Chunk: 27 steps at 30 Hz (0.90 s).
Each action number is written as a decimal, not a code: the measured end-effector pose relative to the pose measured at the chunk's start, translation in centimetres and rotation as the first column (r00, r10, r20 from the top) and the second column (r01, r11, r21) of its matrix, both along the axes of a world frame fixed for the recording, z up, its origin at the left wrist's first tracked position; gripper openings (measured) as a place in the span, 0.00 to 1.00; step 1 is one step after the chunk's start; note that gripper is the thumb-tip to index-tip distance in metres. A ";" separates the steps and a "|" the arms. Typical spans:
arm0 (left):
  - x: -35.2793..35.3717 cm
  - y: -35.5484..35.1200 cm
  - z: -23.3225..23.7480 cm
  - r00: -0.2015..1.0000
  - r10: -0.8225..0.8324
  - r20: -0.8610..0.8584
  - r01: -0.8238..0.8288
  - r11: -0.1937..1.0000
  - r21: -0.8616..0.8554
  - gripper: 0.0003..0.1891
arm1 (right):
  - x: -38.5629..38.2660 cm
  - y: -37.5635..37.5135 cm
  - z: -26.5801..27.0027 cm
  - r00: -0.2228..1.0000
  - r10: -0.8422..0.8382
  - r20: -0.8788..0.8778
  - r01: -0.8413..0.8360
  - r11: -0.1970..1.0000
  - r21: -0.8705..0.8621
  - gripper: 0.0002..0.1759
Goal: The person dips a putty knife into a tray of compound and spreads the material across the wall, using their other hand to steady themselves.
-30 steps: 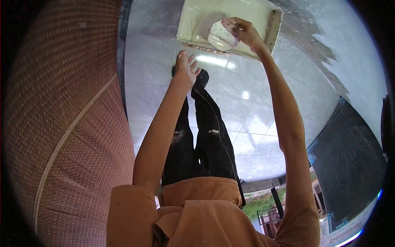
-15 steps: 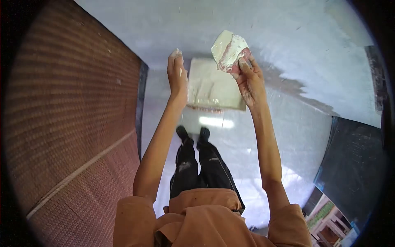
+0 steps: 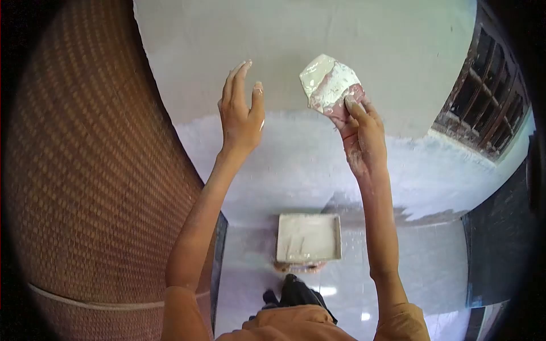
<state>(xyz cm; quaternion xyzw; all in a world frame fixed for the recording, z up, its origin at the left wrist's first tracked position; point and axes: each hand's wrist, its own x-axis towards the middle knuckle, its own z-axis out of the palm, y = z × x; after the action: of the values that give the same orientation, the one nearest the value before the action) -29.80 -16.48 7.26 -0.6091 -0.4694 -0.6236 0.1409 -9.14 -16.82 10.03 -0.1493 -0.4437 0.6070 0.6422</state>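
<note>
My right hand (image 3: pixel 367 128) grips a flat reddish putty scraper (image 3: pixel 357 91) by its lower edge, thumb on the near face. Wet cream putty (image 3: pixel 316 73) covers its far end, with a whiter, rougher patch beside it. My left hand (image 3: pixel 240 111) is raised at the left, empty, its fingers stretched and the thumb apart. White smears show on its fingertips and thumb. Both hands are in front of the wall (image 3: pixel 284 34), which is greyish above and paler below. Lower down, a square shallow tray (image 3: pixel 339 238) contains a pale layer of putty.
A woven brown mat panel (image 3: pixel 96 170) stands close along my left. At the right is a barred window (image 3: pixel 486 85), with a dark board (image 3: pixel 495 238) below it. The tray is near my feet, above the shiny floor (image 3: pixel 409 273).
The view has tilted up, showing more wall and the window, and the tray sits lower in view. My left hand has spread its fingers; the right still grips the scraper.
</note>
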 end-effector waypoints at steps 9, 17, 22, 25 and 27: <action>-4.0 5.0 7.3 0.960 0.176 -0.216 -0.137 0.973 0.185 0.24 | -2.4 5.1 5.3 1.000 -0.012 -0.004 0.013 0.992 0.129 0.17; -6.7 9.0 10.1 0.903 0.311 -0.298 -0.251 0.942 0.221 0.26 | -6.5 10.2 7.6 0.982 -0.183 -0.053 0.190 0.938 0.289 0.14; -8.1 11.2 11.7 0.861 0.387 -0.329 -0.293 0.908 0.301 0.27 | -10.0 12.9 8.9 0.796 -0.587 -0.147 0.527 0.553 0.645 0.14; -8.9 12.4 13.1 0.853 0.413 -0.320 -0.290 0.884 0.367 0.28 | -11.5 13.7 9.9 0.559 -0.769 -0.311 0.519 0.031 0.854 0.22; -9.3 13.2 13.8 0.838 0.448 -0.313 -0.296 0.853 0.429 0.27 | -12.7 15.0 10.4 0.476 -0.773 -0.419 0.441 -0.203 0.874 0.26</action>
<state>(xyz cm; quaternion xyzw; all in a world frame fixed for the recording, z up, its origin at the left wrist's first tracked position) -39.07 -3.31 21.02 -0.5819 -0.4175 -0.5207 0.4647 -21.85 -1.80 20.47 -0.0100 -0.6524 -0.2290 0.7224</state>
